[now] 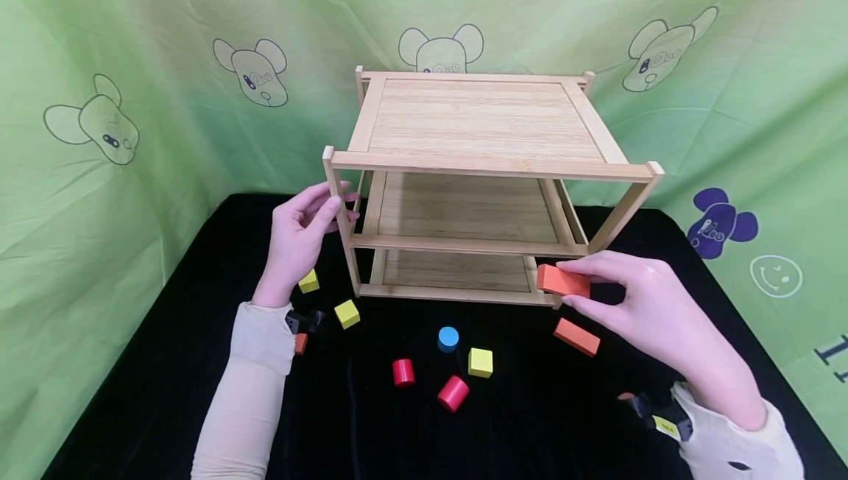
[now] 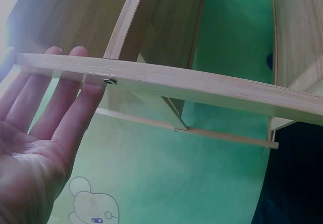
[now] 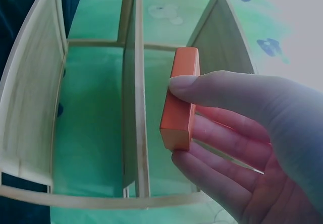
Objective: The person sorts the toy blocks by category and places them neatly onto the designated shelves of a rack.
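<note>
A three-tier wooden shelf (image 1: 483,123) stands on the black cloth. My left hand (image 1: 298,233) grips its front left post (image 2: 202,88), thumb on the near side and fingers passing behind. Between thumb and fingers, my right hand (image 1: 652,311) pinches an orange rectangular block (image 3: 179,108), held just in front of the shelf's lower right corner. In the head view a second orange block (image 1: 577,337) lies on the cloth below that hand. Another orange piece (image 1: 301,344) is partly hidden by the left wrist.
Yellow cubes (image 1: 347,313), red cylinders (image 1: 453,394) and a blue cylinder (image 1: 448,339) lie on the black cloth (image 1: 371,428) in front of the shelf. A green curtain (image 1: 179,134) printed with cartoon heads hangs behind and at the sides.
</note>
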`<control>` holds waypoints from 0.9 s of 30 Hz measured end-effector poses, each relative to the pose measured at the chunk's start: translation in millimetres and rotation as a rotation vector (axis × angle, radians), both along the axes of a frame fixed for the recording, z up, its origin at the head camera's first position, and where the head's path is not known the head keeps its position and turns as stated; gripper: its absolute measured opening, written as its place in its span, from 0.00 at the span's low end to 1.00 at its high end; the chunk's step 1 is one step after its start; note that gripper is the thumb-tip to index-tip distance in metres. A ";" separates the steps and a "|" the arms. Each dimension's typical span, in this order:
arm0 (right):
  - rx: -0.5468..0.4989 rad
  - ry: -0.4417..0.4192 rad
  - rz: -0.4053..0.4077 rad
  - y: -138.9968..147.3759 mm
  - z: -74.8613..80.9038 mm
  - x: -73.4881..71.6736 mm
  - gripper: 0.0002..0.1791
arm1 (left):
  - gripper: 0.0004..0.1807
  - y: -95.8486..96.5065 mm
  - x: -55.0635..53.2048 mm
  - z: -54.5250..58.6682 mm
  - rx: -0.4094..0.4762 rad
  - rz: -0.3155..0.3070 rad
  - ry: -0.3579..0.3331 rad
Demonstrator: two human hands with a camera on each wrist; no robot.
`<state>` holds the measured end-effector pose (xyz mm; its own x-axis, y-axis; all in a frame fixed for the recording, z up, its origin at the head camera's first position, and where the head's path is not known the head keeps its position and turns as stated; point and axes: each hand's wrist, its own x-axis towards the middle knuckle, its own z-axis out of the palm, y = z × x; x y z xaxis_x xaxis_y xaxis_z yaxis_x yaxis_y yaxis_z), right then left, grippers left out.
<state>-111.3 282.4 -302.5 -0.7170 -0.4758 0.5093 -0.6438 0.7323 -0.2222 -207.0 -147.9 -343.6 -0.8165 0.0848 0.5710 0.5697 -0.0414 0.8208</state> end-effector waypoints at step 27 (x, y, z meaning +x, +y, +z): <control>-0.107 -0.029 0.142 -32.2 8.6 -7.3 0.27 | 0.16 0.4 0.2 -0.8 0.010 -0.002 -0.005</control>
<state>-118.6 250.2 -293.8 -0.6616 -0.5177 0.5425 -0.7313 0.6056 -0.3138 -206.8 -147.5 -344.4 -0.8190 0.0808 0.5681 0.5658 -0.0511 0.8230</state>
